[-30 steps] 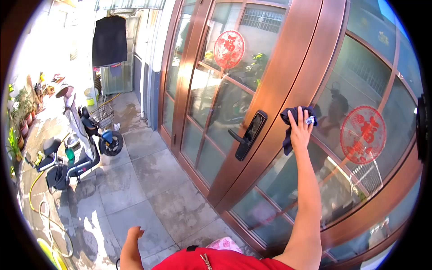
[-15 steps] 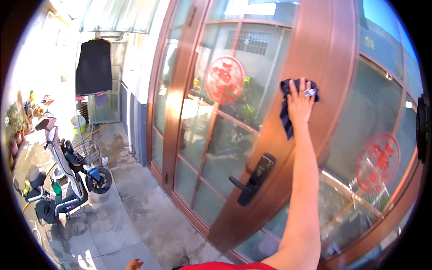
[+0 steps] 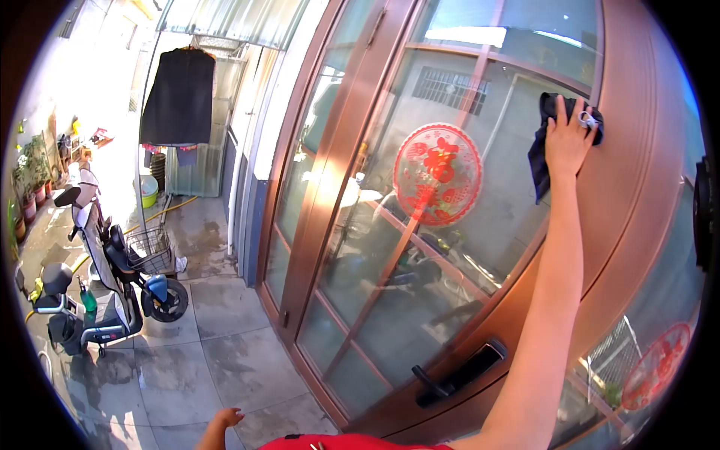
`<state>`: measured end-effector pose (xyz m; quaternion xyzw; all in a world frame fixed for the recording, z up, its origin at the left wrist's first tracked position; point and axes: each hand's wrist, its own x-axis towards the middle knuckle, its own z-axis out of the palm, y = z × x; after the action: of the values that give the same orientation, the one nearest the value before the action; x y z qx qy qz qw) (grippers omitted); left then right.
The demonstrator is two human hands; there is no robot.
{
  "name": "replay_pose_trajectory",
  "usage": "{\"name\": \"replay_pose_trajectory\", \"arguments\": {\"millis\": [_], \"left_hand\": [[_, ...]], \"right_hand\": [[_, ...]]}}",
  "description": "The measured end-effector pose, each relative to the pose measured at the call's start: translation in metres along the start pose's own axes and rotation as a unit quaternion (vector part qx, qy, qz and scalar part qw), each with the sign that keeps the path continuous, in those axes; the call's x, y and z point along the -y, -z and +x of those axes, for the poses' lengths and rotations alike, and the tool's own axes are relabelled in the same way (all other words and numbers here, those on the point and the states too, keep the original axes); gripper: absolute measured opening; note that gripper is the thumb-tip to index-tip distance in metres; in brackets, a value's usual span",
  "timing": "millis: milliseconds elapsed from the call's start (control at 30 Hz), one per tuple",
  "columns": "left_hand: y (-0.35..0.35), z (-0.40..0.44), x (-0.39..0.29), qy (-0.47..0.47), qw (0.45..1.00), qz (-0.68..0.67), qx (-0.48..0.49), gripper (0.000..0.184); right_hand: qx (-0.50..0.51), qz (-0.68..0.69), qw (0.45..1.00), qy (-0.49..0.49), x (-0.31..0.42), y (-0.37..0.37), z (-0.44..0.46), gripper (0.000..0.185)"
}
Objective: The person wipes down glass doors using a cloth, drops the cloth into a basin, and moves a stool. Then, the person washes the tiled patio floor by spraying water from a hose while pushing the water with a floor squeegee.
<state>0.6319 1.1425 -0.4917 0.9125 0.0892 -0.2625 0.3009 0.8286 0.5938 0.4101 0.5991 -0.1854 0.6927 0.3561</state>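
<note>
My right hand [image 3: 568,142] presses a dark cloth [image 3: 538,161] flat against the upper part of the brown metal door [image 3: 630,120], its fingers spread over the cloth. A small whitish item shows at the fingers. Below the raised arm is the black door handle and lock [image 3: 461,375]. To the left of the cloth, a round red sticker [image 3: 437,174] is on the glass pane. My left hand [image 3: 229,418] hangs low near the bottom edge, away from the door, its fingers partly curled and small in view.
An electric scooter [image 3: 112,300] with a wire basket [image 3: 150,251] stands on the paved floor [image 3: 247,360] at left. Behind it hangs a dark garment [image 3: 178,97]. A green bucket [image 3: 148,193] and potted plants [image 3: 34,180] are farther back. A second red sticker [image 3: 656,366] is at lower right.
My right hand and the cloth have moved up the door from beside the lock to well above it. The view has shifted too. My left hand remains low.
</note>
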Motion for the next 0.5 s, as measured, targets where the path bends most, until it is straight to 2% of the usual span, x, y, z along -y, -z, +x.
{"name": "replay_pose_trajectory", "arguments": {"millis": [67,167,233,400,500], "left_hand": [[0.01,0.02,0.005,-0.033,0.997,0.049,0.049,0.06],[0.038,0.057,0.01,-0.002,0.999,0.012,0.051,0.06],[0.054,0.099,0.009,-0.02,0.999,0.038,0.02,0.058],[0.137,0.219,-0.073,-0.124,0.991,0.004,-0.058,0.056],[0.211,0.289,-0.162,-0.265,0.956,0.006,-0.126,0.056]], "right_hand": [[-0.02,-0.031,0.999,0.003,0.007,-0.001,0.001,0.055],[-0.063,-0.034,0.997,-0.007,0.018,-0.021,0.003,0.053],[-0.055,-0.04,0.998,-0.007,0.031,-0.022,0.007,0.052],[-0.067,-0.037,0.997,0.009,0.074,-0.043,0.025,0.054],[-0.05,-0.014,0.998,0.035,0.129,-0.05,0.034,0.055]]}}
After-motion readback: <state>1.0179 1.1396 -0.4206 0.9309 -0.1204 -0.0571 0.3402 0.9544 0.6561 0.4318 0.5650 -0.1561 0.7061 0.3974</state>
